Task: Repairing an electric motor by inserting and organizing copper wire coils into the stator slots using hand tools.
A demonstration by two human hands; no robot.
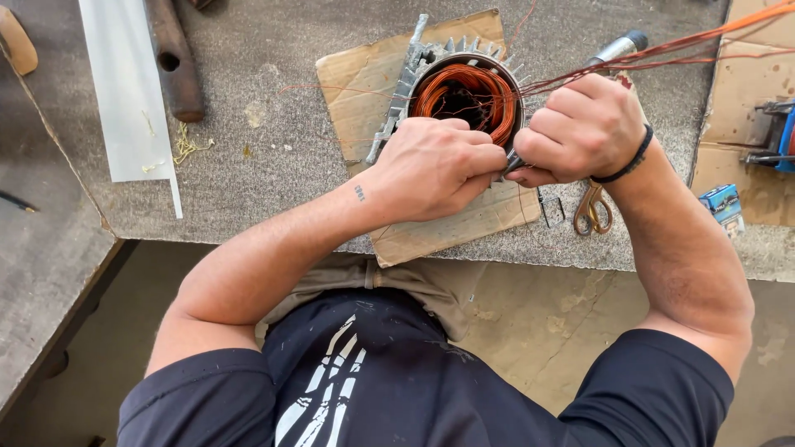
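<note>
A round metal motor stator (454, 79) with copper windings inside lies on a piece of cardboard (364, 83) on the workbench. My left hand (435, 165) rests against the stator's near rim, fingers curled closed. My right hand (580, 128) is fisted just right of the stator and grips a thin metal tool whose dark tip pokes out toward my left hand. Copper wires (662, 45) run from the windings past my right hand to the upper right. What my left fingers pinch is hidden.
Scissors (592, 209) lie under my right wrist. A marker-like pen (617, 48) sits behind the stator. A white strip (128, 91) and a wooden handle (175, 58) lie at the left. A small blue box (720, 203) and a tool (774, 136) are at the right.
</note>
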